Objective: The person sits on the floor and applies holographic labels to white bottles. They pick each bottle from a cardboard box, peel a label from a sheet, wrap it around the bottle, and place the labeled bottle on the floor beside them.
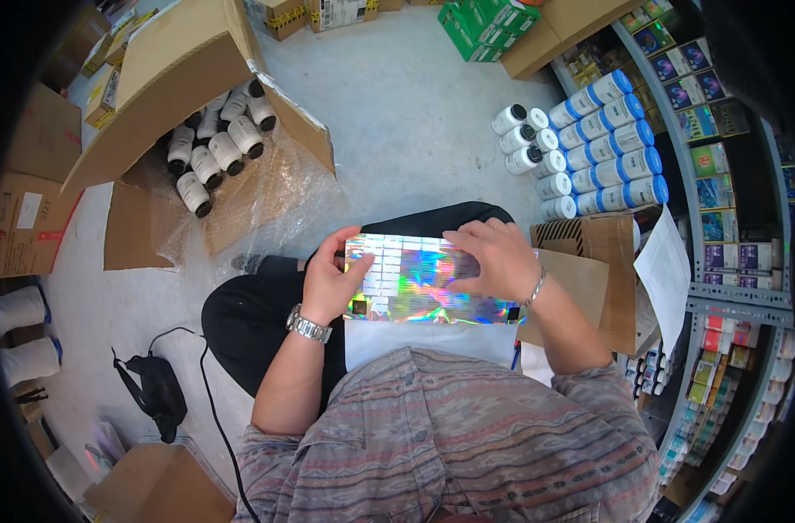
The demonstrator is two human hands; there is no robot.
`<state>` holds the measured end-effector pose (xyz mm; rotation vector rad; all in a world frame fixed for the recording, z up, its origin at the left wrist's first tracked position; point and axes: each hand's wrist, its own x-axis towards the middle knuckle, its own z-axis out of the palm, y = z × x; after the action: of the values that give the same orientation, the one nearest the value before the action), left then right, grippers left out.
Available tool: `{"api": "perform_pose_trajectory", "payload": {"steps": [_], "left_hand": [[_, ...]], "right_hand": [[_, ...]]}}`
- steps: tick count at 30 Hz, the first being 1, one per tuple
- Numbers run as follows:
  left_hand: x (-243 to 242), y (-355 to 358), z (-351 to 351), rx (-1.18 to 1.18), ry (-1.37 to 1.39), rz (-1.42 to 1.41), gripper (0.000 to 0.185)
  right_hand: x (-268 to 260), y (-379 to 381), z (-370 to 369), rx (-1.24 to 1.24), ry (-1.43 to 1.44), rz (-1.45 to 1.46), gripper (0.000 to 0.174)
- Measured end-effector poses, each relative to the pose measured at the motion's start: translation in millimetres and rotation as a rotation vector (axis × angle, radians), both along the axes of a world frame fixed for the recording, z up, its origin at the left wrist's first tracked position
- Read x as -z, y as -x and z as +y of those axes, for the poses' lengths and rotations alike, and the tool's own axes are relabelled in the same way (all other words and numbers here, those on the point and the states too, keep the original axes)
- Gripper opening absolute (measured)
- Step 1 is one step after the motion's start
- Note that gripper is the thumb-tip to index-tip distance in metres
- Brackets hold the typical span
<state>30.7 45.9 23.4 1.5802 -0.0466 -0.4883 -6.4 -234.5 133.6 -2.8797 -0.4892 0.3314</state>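
A shiny holographic sticker sheet (430, 287) lies across my lap, printed with rows of small labels and white cells on its left side. My left hand (335, 278) grips its left edge, thumb on top of the white cells. On the upper right part of the sheet rests my right hand (499, 255), its thumb and fingers spread apart over the surface; whether it pinches anything small is not clear. White paper (430, 343) shows below the sheet, against the striped shirt.
An open carton (168, 59) at the left holds white bottles (226, 153) and bubble wrap (273, 189). At right, white canisters with blue lids (610, 140) lie stacked beside shelving (691, 294). A black bag (152, 395) and cable (214, 412) lie at lower left.
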Motion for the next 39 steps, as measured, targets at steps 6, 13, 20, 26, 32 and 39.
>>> {"api": "perform_pose_trajectory", "payload": {"steps": [6, 13, 20, 26, 32, 39], "left_hand": [[1.8, 0.7, 3.2, 0.016, 0.012, 0.090, 0.046], [-20.4, 5.4, -7.6, 0.011, -0.457, -0.747, 0.038], [-40.5, 26.9, -64.4, 0.204, -0.428, -0.960, 0.030], [-29.2, 26.7, -75.8, 0.132, -0.315, -0.913, 0.019], [-25.5, 25.6, -75.5, 0.057, -0.310, -0.980, 0.016], [-25.2, 24.3, -75.7, 0.119, -0.270, -0.821, 0.010]], "right_hand": [[4.0, 29.8, -3.4, 0.069, -0.088, -0.089, 0.062], [6.0, 37.2, -9.5, 0.063, -0.186, -0.030, 0.041], [5.1, 28.4, -10.3, 0.028, -0.263, 0.070, 0.024], [7.3, 27.4, -14.8, 0.029, -0.312, 0.107, 0.019], [15.7, 24.4, -11.5, 0.119, -0.353, 0.055, 0.024], [19.6, 21.5, -8.2, 0.167, -0.571, -0.100, 0.035]]}}
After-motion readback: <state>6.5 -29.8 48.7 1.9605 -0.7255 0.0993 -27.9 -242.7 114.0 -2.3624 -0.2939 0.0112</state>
